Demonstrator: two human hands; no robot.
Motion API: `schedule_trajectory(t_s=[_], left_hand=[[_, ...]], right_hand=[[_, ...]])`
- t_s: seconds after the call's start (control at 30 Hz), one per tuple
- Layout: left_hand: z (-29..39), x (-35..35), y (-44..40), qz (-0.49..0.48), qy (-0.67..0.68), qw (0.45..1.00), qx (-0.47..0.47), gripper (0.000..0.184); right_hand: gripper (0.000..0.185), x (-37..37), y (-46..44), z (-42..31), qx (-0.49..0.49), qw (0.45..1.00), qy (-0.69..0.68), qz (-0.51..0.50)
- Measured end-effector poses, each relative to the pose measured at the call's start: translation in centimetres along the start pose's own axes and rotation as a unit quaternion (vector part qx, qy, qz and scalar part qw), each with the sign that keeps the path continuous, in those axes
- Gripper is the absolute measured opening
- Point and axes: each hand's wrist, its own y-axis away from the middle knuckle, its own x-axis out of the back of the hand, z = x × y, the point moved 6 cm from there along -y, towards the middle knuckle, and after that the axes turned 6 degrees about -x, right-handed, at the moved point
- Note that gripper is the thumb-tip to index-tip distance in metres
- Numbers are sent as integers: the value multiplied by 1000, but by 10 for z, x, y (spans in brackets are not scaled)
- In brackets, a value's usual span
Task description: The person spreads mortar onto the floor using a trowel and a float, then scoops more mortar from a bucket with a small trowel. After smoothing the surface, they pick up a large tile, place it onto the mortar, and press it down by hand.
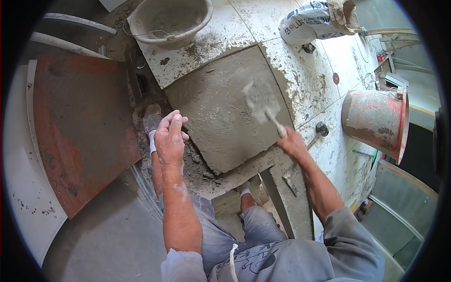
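Observation:
My right hand is wrapped round the handle of a trowel, whose blade is smeared with grey mortar and slightly blurred. Below the blade lies a roughly square bed of wet grey mortar, its surface ridged in places. Whether the blade touches it I cannot tell. Near the left edge of the mortar bed my left hand is held up, holding nothing, with its dusty fingers loosely bent and partly apart. Loose mortar crumbs lie along the bed's lower left edge.
White splattered tiles surround the bed. A mortar-coated basin stands at the upper left, a paper bag at the top right. A rubber mallet lies beside a tipped red bucket. A reddish board is at left.

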Motion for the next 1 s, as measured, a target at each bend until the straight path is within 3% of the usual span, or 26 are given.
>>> schedule_trajectory(t_s=[0.07,0.17,0.27,0.4,0.6,0.83,0.9,1.0], left_hand=[[4,-3,1,-5,11,1000,5,35],[2,-9,2,-8,4,1000,6,34],[0,-18,4,-22,-3,1000,7,34],[-6,-17,4,-23,-14,1000,4,34],[-10,-12,5,-18,-33,999,4,35],[-9,-14,4,-22,-46,999,4,35],[-8,-17,4,-24,-41,999,1,35],[-8,-25,6,-37,-19,999,10,35]], right_hand=[[34,-16,28,21,-27,994,81,-66],[35,-38,54,47,-59,991,96,-76],[34,-60,62,47,-38,983,133,-122],[34,-56,38,11,-27,994,68,-81],[32,-32,23,2,8,985,152,-80],[32,-36,69,100,-50,976,180,-107],[34,-28,70,126,-106,987,110,-40],[35,-26,69,154,-166,981,87,-52]])
